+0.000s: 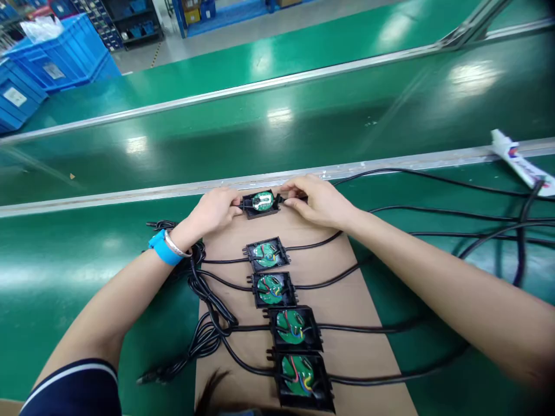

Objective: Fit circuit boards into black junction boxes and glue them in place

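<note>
At the far end of the cardboard sits a small black plastic box (262, 212), its green circuit board (262, 200) facing up. My left hand (214, 211) pinches the thin black cable at the box's left side. On the right, the fingers of my right hand (318, 199) close around the black cable where it enters the box. Several like boxes stand in a column nearer to me, among them a second black box (266, 254) and the nearest black box (303, 378). Coloured wires run to their green boards.
Cardboard (347, 358) lies under the boxes on a green work surface (130, 289). Coiled black cables (208, 335) lie left, and thicker black cables (459, 216) stretch right. A white tube (522, 164) rests by the metal rail (191, 192). Blue bins (65, 55) stand far left.
</note>
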Demonstrator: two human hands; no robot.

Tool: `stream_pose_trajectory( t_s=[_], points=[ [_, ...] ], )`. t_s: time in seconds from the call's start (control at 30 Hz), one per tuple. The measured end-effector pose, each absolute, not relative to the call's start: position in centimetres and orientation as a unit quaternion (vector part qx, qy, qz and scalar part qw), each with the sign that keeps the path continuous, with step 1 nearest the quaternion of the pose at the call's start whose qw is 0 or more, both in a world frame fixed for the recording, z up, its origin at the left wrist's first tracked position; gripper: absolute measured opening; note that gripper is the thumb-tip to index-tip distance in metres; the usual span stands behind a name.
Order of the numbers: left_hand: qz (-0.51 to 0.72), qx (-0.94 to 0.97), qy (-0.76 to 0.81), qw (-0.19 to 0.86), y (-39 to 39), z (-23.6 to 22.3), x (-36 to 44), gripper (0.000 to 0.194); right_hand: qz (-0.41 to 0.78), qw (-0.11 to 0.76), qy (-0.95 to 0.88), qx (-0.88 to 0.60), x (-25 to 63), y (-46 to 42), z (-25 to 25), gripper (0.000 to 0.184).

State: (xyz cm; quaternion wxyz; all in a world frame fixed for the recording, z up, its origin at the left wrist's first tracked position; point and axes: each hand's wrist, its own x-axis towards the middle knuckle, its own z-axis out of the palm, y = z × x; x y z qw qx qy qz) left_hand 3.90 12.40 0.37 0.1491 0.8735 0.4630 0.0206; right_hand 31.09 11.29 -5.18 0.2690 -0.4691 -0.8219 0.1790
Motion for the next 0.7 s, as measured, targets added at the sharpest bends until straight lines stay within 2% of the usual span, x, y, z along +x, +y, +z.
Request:
stream_pose_trajectory(
  t_s=[0.1,0.17,0.3,0.6,0.7],
  points=[
    [0.065,0.842,0.486,0.223,11.2,1.5,3.3,0.017,0.162,0.298,-0.825,-0.453,31.1,10.2,-3.1,0.024],
    [0.093,0.825,0.502,0.241,10.5,2.4,2.9,0.022,0.133,0.278,-0.848,-0.432,30.9,9.5,-1.1,0.026],
    [0.083,0.831,0.509,0.206,10.4,3.3,3.3,0.028,0.114,0.195,-0.887,-0.402,30.2,9.8,1.5,0.030],
    [0.007,0.847,0.506,0.159,11.1,2.2,4.7,0.029,0.093,0.071,-0.914,-0.388,28.3,13.2,1.7,0.026],
    [0.001,0.844,0.513,0.155,11.1,1.8,4.7,0.028,0.085,0.053,-0.917,-0.387,27.9,13.4,1.8,0.028]
  ],
)
